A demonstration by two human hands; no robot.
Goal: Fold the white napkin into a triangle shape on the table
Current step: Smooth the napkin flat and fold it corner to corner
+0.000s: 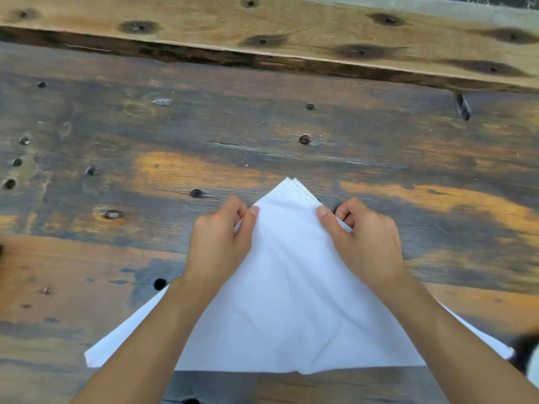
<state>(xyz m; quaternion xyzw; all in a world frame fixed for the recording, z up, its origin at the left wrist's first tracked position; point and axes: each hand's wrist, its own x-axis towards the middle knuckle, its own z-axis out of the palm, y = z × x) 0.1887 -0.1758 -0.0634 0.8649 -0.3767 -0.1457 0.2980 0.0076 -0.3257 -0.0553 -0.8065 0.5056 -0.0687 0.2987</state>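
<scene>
The worn wooden counter (175, 126) fills the view. On its near part lies the white napkin (285, 301), already a triangle with the tip pointing away; both forearms hide parts of its lower corners. The left hand (221, 240) and the right hand (364, 237) each pinch one slanted edge near the tip, grip clamped on the cloth. A dark blurred thing (525, 357) at the right border is cut off.

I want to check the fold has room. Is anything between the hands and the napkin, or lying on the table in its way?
Nothing visible. The left hand and right hand already pinch the white napkin near its far point, and it lies on the wooden table. A blurred dark thing sits by its right corner.
</scene>
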